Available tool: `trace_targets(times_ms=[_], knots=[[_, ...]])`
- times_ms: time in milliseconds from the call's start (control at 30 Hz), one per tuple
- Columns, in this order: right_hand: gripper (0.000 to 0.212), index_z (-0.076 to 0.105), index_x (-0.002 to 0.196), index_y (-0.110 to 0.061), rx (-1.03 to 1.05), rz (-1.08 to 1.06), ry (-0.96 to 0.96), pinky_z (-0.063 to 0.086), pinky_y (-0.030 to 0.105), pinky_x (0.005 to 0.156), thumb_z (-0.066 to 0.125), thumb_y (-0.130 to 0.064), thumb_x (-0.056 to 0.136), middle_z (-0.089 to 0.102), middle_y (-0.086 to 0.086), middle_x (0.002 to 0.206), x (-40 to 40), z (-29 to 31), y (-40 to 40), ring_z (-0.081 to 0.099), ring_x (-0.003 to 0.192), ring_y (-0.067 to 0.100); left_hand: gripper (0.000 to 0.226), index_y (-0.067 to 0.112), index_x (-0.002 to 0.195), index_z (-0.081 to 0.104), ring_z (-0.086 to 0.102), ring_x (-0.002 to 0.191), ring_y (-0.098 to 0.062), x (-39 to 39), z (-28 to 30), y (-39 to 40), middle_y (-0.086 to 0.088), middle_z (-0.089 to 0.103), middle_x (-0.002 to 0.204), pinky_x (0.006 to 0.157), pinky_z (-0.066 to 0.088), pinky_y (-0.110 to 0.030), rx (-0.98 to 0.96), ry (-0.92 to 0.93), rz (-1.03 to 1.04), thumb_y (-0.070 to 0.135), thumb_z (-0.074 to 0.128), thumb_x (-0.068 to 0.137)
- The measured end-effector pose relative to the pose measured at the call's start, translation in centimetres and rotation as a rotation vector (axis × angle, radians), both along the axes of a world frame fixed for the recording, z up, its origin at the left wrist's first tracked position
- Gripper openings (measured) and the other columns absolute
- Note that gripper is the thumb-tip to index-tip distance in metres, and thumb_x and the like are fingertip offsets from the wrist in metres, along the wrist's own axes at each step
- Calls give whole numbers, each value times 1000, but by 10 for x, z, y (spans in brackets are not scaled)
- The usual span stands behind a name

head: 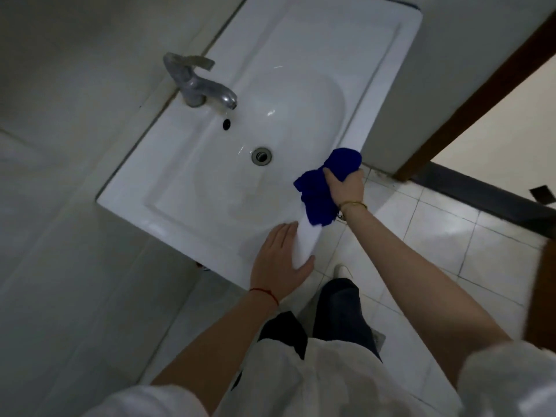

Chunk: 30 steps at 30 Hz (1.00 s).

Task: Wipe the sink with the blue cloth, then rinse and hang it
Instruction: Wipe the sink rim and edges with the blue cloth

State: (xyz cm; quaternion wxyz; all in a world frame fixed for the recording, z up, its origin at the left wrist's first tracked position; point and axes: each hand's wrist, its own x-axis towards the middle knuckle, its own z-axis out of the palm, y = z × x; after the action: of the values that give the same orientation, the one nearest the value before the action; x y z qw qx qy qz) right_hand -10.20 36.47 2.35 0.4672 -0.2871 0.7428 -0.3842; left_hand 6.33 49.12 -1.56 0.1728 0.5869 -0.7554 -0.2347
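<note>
The blue cloth (319, 191) is bunched into a loose wad and gripped from above by the right hand (346, 185), whose fingers are curled round its upper folds; the rest hangs in soft, thick pile, terry-like, over the front rim of the sink (186, 188). Held this way, a padded face is offered to the rim at about 3 o'clock of the drain (261, 155), so the edge is judged to be the part being wiped. The left hand (281, 260) is laid flat, fingers straight and together, on the same rim at about 5 o'clock of the drain, thumb hooked over the outer edge, apparently as a brace while the body leans in.

The sink is a glossy white rectangular slab with an oval bowl pressed into it; highlights are carried on its glaze. A dull metal tap (200, 85), its lever turned away, is mounted at 11 o'clock of the drain, with a small dark overflow hole (226, 124) below its spout. Pale square floor tiles (451, 236) lie beyond the rim.
</note>
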Motion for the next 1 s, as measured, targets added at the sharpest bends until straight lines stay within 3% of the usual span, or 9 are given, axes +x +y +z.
trace_targets(times_ms=[133, 300, 400, 533, 667, 800, 867, 1000], knots=[[66, 32, 136, -1, 1, -20, -4, 45, 23, 77, 67, -31, 89, 52, 13, 132, 16, -4, 22, 51, 100, 15, 76, 5, 144, 43, 44, 134, -22, 0, 0, -1, -9, 52, 142, 117, 32, -36, 60, 49, -2, 53, 52, 86], [67, 30, 138, -2, 39, 39, 17, 45, 14, 64, 65, -31, 90, 53, 12, 128, 36, -12, 71, 51, 98, 14, 65, 9, 128, 54, 48, 126, -23, 3, -7, -4, -7, 59, 128, 103, 46, -40, 75, 43, -25, 54, 57, 81], [67, 31, 137, -1, 63, 64, 20, 46, 25, 75, 65, -33, 89, 52, 14, 130, 31, -12, 63, 51, 100, 16, 65, 10, 131, 53, 49, 124, -22, 3, -7, -4, -6, 58, 129, 103, 46, -40, 76, 67, -24, 52, 58, 82], [63, 34, 133, 0, 53, 11, 11, 44, 22, 80, 65, -33, 90, 52, 13, 131, 11, -4, 14, 51, 100, 15, 78, 8, 147, 39, 39, 138, -21, 1, -5, -1, -7, 48, 146, 119, 27, -34, 87, 71, 9, 53, 56, 86], [68, 37, 134, 1, 37, -36, 62, 46, 24, 80, 68, -36, 87, 53, 14, 131, -1, -2, -19, 56, 112, 23, 81, 7, 150, 35, 35, 142, -22, 1, -2, 0, -8, 43, 151, 117, 18, -26, 81, 16, 8, 57, 48, 88], [65, 33, 136, 0, 25, -38, 21, 46, 23, 77, 65, -32, 90, 52, 13, 131, 8, -4, 3, 52, 102, 16, 80, 7, 149, 38, 38, 140, -22, 0, -2, 0, -8, 46, 149, 118, 22, -29, 78, 31, 27, 55, 51, 87], [65, 31, 136, -1, 39, -15, 2, 46, 21, 68, 65, -32, 90, 53, 12, 129, 15, -9, 25, 52, 98, 15, 75, 7, 145, 43, 43, 135, -21, 0, -3, -2, -7, 52, 142, 118, 31, -35, 71, 54, 20, 51, 58, 86], [64, 32, 134, 0, 59, 54, 5, 45, 21, 67, 65, -32, 90, 54, 14, 127, 18, -14, 42, 52, 97, 16, 60, 9, 132, 53, 52, 122, -21, -1, -3, -4, -5, 61, 127, 105, 45, -41, 48, 102, 5, 45, 61, 84]])
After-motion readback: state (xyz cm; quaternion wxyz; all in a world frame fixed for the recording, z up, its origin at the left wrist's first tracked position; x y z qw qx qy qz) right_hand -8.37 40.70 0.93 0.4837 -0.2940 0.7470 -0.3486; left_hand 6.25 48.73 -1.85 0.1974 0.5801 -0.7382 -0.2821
